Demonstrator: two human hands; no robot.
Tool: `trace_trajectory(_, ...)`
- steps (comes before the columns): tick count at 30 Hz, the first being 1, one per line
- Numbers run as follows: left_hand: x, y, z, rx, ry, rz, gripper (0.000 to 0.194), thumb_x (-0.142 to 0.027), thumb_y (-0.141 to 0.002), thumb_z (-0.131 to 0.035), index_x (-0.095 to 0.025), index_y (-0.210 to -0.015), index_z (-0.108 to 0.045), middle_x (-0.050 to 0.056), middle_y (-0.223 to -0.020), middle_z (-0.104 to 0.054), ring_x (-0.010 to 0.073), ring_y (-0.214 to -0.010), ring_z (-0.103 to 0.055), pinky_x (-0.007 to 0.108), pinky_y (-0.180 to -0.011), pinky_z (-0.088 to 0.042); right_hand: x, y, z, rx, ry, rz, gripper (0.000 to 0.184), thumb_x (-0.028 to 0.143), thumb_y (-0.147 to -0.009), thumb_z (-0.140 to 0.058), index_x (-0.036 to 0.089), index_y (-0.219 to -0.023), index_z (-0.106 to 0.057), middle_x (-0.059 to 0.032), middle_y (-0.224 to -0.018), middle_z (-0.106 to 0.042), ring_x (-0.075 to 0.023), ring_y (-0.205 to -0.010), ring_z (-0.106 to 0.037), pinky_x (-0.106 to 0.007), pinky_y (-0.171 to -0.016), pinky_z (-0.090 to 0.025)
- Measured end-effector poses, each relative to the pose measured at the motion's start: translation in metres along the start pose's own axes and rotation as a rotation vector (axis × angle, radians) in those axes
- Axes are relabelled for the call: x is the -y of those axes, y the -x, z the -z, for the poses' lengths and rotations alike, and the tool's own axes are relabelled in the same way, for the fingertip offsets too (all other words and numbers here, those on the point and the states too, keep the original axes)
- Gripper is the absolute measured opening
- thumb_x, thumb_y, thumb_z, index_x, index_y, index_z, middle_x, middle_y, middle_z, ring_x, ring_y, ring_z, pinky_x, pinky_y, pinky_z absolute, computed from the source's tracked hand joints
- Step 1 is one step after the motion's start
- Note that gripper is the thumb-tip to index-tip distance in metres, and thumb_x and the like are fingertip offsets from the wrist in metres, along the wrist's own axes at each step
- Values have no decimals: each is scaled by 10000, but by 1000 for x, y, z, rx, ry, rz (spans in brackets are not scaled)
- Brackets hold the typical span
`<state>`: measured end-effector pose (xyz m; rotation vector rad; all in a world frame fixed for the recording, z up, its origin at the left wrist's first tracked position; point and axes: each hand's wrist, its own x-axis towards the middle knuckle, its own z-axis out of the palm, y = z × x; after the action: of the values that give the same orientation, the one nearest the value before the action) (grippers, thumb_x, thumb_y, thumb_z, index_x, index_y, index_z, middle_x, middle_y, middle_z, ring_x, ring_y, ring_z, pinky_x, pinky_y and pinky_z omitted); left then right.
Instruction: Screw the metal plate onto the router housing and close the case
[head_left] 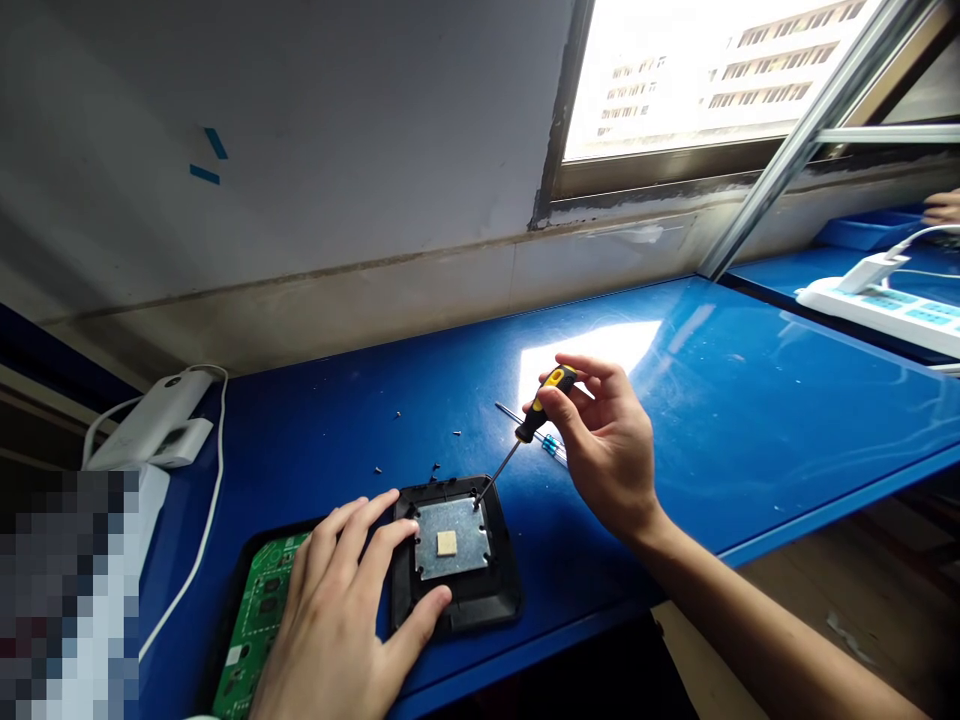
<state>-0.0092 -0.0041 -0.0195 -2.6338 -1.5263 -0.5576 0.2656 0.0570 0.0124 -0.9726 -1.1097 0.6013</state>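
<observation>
My right hand (611, 440) grips a black and yellow screwdriver (534, 412), its shaft slanting down to the upper right corner of a metal plate (466, 555). That plate, with a small beige pad (446, 543) on it, sits inside a black plastic cover (506, 590). Fingers spread, my left hand (349, 590) rests on the cover's left side and steadies nothing else visible. Partly hidden beneath my left hand lies a green circuit board (259, 610) in a dark housing. Behind the right hand, a second screwdriver (553, 447) with a clear blue handle lies on the table.
Several small screws (457, 433) are scattered on the blue table (787, 430) beyond the cover. White power strips stand at left (154, 415) and far right (885, 310), with cables. Another person's hand (942, 207) shows at the right edge near a blue tray (870, 228).
</observation>
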Motion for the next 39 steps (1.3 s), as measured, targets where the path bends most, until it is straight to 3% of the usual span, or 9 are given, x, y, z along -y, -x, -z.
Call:
trace_trajectory(8, -1, 0, 1, -26, -16, -42, 354, -498, -972, -653, -302, -1263, -609, 75, -1409, -655, 360, -1281, -537, 553, -964, -501, 0, 0, 0, -23, 19, -3, 358, 395, -869, -808, 249, -1136, -619, -15, -945, -711, -184, -793, -791, -304, -688, -703)
trace_trajectory(15, -16, -9, 15, -199, -100, -190, 325, -375, -965, -675, -214, -1244, -634, 133, -1358, -662, 379, -1280, -501, 568, -1075, -366, 0, 0, 0, -31, 20, 4, 365, 390, -861, -818, 253, -1139, -625, -19, -959, -712, -186, -799, -789, -314, -697, -704)
trace_trajectory(20, -30, -17, 12, -137, -100, -233, 332, -372, -981, -651, -205, -1268, -642, 124, -1401, -654, 362, -1303, -496, 556, -1091, -378, -1, 0, 1, -37, 12, 33, 329, 334, -866, -814, 251, -1128, -633, -10, -935, -722, -178, -802, -796, -286, -683, -700)
trace_trajectory(28, -43, -22, -8, -74, -148, -178, 568, -515, -956, -679, -226, -1434, -577, 100, -1487, -626, 397, -1350, -508, 610, -1028, -527, -1, 1, 0, -26, 17, 45, 331, 339, -873, -798, 250, -1134, -614, -4, -897, -738, -187, -792, -795, -306, -673, -701)
trace_trajectory(39, -37, -22, -9, -51, -83, -213, 487, -507, -982, -650, -229, -1378, -600, 94, -1411, -688, 374, -1287, -597, 614, -1022, -542, 1, 1, -2, -27, -43, 47, 310, 285, -860, -801, 249, -1111, -623, 7, -897, -714, -159, -767, -770, -282, -665, -696)
